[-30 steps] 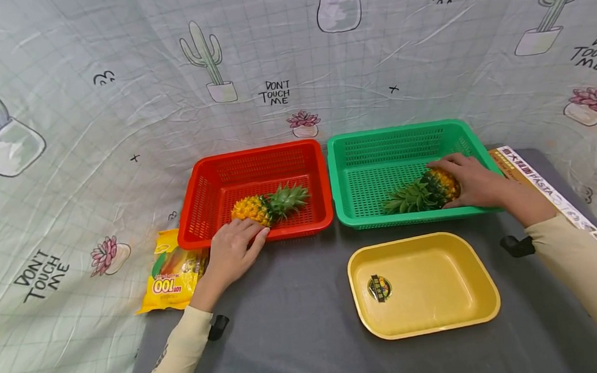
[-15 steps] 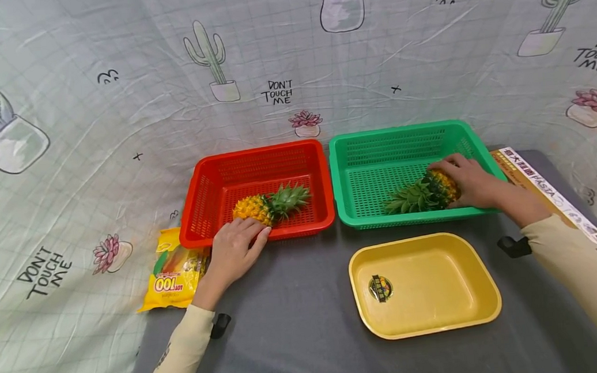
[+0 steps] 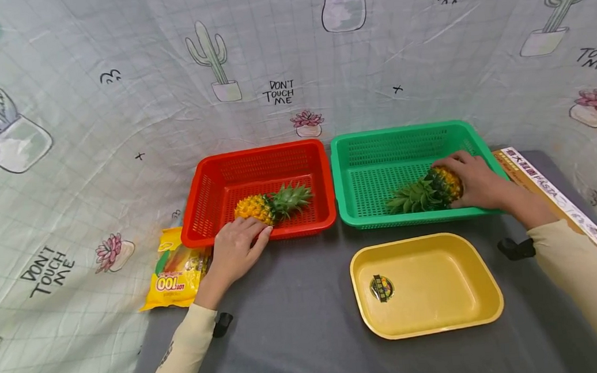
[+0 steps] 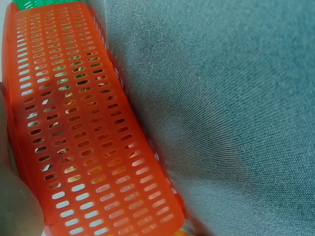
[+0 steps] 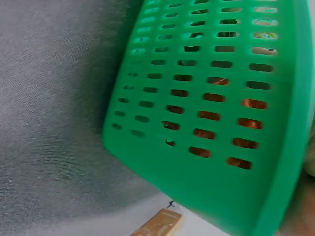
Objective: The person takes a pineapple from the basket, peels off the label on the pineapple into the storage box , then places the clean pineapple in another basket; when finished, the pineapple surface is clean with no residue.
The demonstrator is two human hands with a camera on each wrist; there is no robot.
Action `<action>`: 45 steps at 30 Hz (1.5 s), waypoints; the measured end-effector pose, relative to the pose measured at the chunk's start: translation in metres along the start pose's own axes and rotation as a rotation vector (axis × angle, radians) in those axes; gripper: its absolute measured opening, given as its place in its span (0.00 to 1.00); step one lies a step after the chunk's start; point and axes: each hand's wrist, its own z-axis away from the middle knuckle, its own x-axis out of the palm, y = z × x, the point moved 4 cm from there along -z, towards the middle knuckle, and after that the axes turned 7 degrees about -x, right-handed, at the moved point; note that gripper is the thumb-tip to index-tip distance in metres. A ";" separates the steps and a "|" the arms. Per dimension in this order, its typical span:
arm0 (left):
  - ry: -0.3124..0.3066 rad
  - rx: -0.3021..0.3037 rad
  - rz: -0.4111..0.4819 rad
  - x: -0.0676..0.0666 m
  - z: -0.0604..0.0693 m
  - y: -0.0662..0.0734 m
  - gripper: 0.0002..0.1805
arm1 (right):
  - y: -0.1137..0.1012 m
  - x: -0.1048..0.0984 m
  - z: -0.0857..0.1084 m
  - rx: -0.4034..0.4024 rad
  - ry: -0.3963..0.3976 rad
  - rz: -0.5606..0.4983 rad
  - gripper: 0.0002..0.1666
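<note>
A yellow pineapple (image 3: 254, 209) with a green crown lies in the red basket (image 3: 188, 217), its crown to the right. My left hand (image 3: 235, 248) reaches over the basket's front rim and holds the fruit's near side; its fingertips are hidden. In the green basket (image 3: 371, 222) lies a second pineapple (image 3: 445, 185), crown pointing left. My right hand (image 3: 477, 182) grips this one by its right end, fingers over the top and thumb at the front. Both wrist views mainly show the basket walls, with the left hand (image 4: 19, 206) and right hand (image 5: 298, 211) at the edges.
A yellow tray (image 3: 430, 284) with a round sticker stands in front of the green basket. Left of the red basket lies a yellow packet (image 3: 172, 282). A long pasta box (image 3: 554, 194) lies to the right. A printed cloth (image 3: 170, 132) hangs behind the grey table (image 3: 293, 331).
The head view has shifted slightly, so everything sits a little further right. Both hands stay at their pineapples, and the pineapples have not visibly moved in the baskets.
</note>
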 end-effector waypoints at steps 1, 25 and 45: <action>0.004 0.001 -0.001 -0.001 -0.001 0.000 0.14 | 0.000 -0.002 -0.001 0.005 0.010 0.004 0.59; 0.001 0.000 -0.009 -0.002 -0.003 0.003 0.12 | -0.086 -0.043 -0.023 -0.112 0.108 0.018 0.58; 0.028 0.026 -0.012 -0.001 -0.001 0.002 0.27 | -0.186 -0.025 -0.041 -0.309 0.167 0.054 0.61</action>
